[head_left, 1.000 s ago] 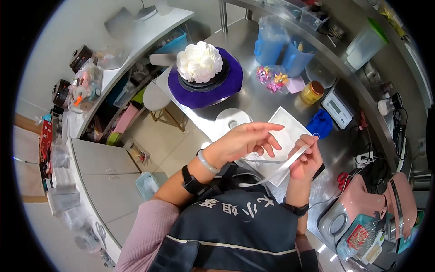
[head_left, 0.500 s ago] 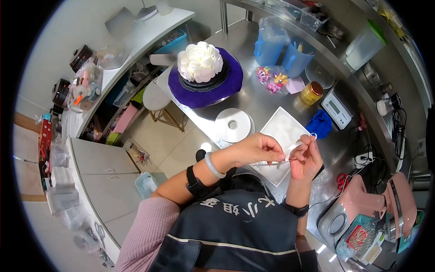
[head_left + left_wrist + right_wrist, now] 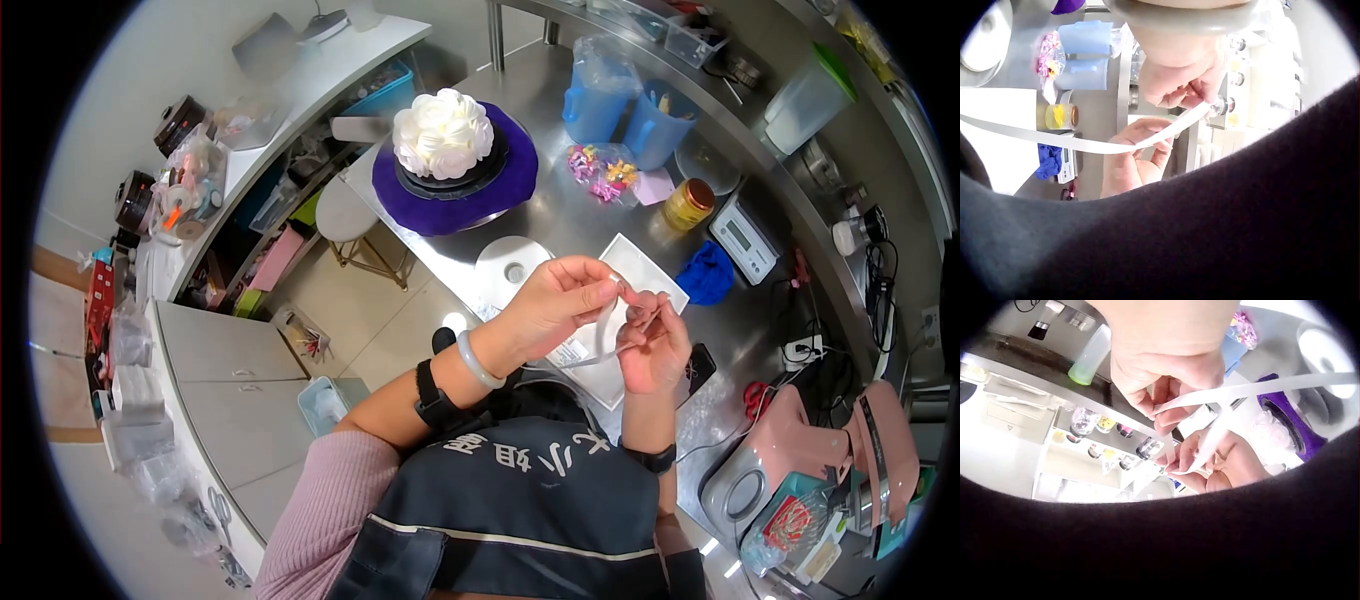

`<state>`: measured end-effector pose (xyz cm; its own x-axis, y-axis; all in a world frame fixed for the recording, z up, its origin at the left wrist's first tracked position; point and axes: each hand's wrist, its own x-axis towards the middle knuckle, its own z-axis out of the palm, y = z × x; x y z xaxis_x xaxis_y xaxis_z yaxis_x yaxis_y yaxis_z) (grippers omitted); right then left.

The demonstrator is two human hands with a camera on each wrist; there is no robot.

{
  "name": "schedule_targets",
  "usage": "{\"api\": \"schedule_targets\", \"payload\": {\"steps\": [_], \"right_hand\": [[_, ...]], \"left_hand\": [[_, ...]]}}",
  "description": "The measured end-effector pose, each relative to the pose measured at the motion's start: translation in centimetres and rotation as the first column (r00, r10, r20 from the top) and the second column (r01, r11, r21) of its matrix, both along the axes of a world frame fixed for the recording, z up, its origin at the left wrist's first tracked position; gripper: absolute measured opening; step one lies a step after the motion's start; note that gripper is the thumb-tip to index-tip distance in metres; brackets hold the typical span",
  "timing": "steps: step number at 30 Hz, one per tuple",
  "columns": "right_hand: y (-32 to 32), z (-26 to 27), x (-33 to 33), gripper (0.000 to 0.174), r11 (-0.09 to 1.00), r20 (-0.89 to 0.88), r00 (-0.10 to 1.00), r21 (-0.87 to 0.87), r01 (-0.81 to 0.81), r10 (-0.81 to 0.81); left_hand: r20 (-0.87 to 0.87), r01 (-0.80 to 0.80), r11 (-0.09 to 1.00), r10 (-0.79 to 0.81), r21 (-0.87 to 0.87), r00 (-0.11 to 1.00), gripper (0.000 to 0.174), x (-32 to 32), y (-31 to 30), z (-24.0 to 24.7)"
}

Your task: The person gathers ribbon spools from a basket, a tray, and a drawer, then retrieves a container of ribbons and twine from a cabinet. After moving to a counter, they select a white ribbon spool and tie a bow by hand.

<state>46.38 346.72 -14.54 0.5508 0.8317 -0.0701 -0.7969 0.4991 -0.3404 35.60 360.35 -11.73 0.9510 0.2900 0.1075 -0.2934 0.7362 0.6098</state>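
Observation:
A narrow white ribbon (image 3: pixel 606 322) runs between the two hands above a white square tray (image 3: pixel 622 248). My left hand (image 3: pixel 555 308), with a pale bangle at the wrist, pinches the ribbon between thumb and index finger. Close beside it, my right hand (image 3: pixel 655 350) pinches another part, palm turned up and fingers bent. The left wrist view shows a length of ribbon (image 3: pixel 1085 144) trailing away over the tray. In the right wrist view the ribbon (image 3: pixel 1260 386) passes the right fingertips and loops down to the left hand (image 3: pixel 1232 462). Fingers partly hide the ribbon's end.
Beyond the hands, a ball of white flowers (image 3: pixel 443 135) stands on a purple board (image 3: pixel 400 205). A white spool (image 3: pixel 495 265) lies left of the tray. Further right are a yellow jar (image 3: pixel 688 207), blue cloth (image 3: pixel 706 274), scale (image 3: pixel 742 236), phone (image 3: pixel 703 365) and pink mixer (image 3: pixel 775 450).
My left hand has risen and its fingertips now meet the ribbon near the right fingertips. My right hand has shifted left and slightly down, uncovering the phone.

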Motion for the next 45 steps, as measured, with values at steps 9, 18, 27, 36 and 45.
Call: {"api": "schedule_targets", "payload": {"steps": [9, 18, 27, 36, 45], "right_hand": [[1.0, 0.4, -0.5, 0.021, 0.896, -0.316, 0.908, 0.427, -0.122, 0.274], [1.0, 0.1, -0.3, 0.018, 0.986, -0.133, 0.991, 0.166, 0.014, 0.008], [1.2, 0.7, -1.4, 0.020, 0.979, 0.291, 0.953, -0.158, 0.131, -0.081], [1.1, 1.0, -1.6, 0.022, 0.935, 0.458, 0.887, -0.285, 0.209, -0.059], [1.0, 1.1, -1.4, 0.017, 0.917, 0.674, 0.734, -0.335, 0.214, 0.075]], "left_hand": [[-0.136, -0.165, 0.984, 0.172, 0.060, 0.976, 0.008, -0.3, 0.7, 0.4], [-0.101, -0.195, 0.977, 0.203, 0.087, 0.974, 0.010, 0.3, 0.7, -0.5], [-0.201, -0.155, 0.960, 0.203, 0.233, 0.958, 0.018, -0.1, 0.3, 0.1], [-0.279, -0.077, 0.919, 0.196, 0.387, 0.940, 0.024, -0.7, 0.3, 0.6], [-0.337, 0.059, 0.715, 0.253, 0.696, 0.907, 0.024, -1.8, 0.7, 0.6]]}}
